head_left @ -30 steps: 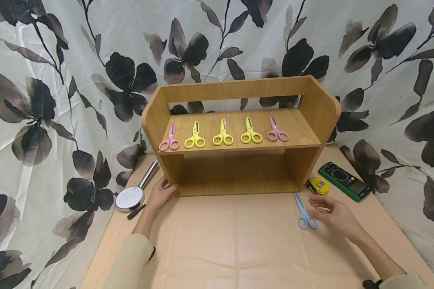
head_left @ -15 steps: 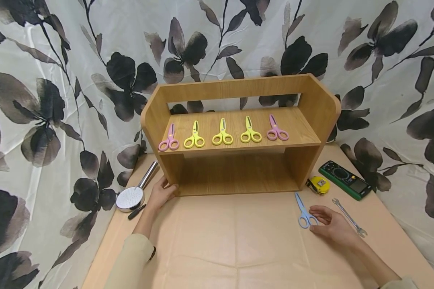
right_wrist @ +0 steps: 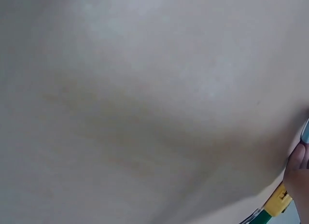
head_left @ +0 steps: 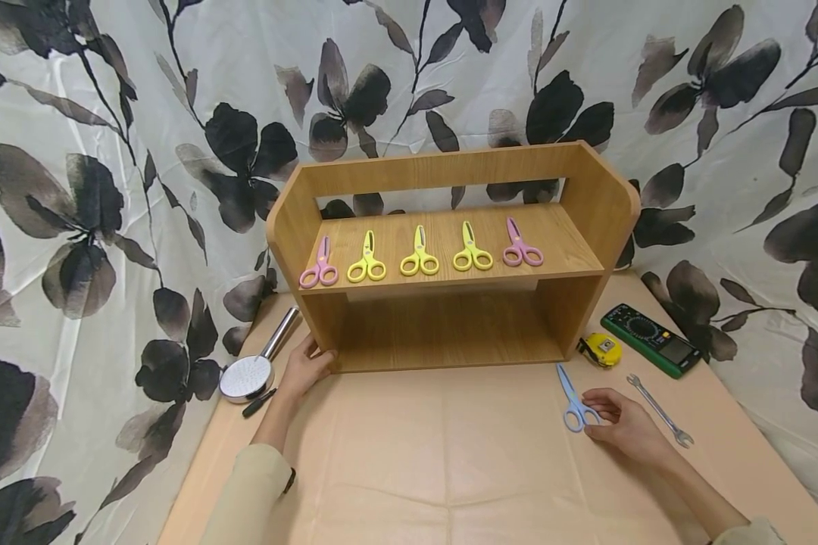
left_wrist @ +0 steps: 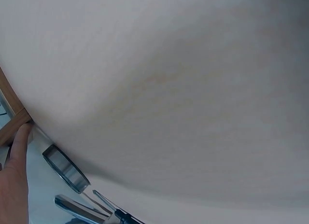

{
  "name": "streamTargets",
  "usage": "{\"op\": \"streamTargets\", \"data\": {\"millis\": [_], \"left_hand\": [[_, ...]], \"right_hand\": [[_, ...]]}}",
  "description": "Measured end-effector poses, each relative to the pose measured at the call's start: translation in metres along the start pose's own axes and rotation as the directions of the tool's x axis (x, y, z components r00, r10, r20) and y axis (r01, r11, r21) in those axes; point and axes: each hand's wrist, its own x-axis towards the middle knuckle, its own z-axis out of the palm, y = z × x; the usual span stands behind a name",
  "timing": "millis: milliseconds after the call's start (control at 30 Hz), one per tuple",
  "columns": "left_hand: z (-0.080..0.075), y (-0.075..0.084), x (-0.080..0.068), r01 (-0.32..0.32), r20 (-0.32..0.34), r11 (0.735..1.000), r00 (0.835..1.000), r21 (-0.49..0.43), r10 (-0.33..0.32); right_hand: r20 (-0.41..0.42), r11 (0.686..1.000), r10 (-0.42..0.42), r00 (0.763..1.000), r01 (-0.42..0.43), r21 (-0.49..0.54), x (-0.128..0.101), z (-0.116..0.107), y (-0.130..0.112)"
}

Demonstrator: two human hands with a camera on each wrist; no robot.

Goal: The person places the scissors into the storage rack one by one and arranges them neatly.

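A two-tier wooden shelf (head_left: pixel 443 341) stands at the middle of the table. My left hand (head_left: pixel 307 369) grips its lower left front corner, thumb at the front edge, fingers along the outer side. Two pink and several yellow scissors lie in a row on the upper tier, among them yellow scissors (head_left: pixel 419 253) in the middle; the lower tier is bare. Blue scissors (head_left: pixel 569 393) lie in front of the shelf's lower right corner, blades toward it. My right hand (head_left: pixel 630 430) pinches their handle loop between thumb and curled fingers.
To the right lie a yellow tape measure (head_left: pixel 603 350), a green multimeter (head_left: pixel 650 341) and a wrench (head_left: pixel 660 409) close by the right hand. A shower head (head_left: pixel 247 376) and a small black-handled tool (head_left: pixel 259 403) lie left of the left hand. A floral curtain (head_left: pixel 143 227) hangs behind.
My right hand has come down and left onto the blue scissors' handle, uncovering the wrench. The left hand keeps its place at the shelf corner.
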Motion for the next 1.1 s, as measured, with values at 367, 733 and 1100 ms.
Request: {"op": "streamTargets", "data": {"millis": [367,733,1100], "left_hand": [[0.001,0.001,0.001,0.001,0.006,1.0,1.0,-0.005,-0.001],[0.0,0.0,0.002,-0.005,0.009,1.0,1.0,0.006,0.005],[-0.002,-0.001,0.003,-0.006,0.008,1.0,1.0,0.009,0.006]], "right_hand": [[-0.022,0.997,0.06,0.998,-0.061,-0.046,-0.001,0.005,-0.007],[-0.025,0.988,0.104,0.994,-0.106,-0.11,-0.005,0.006,-0.018],[-0.029,0.986,0.13,0.991,-0.132,-0.103,-0.012,0.005,-0.02]]}}
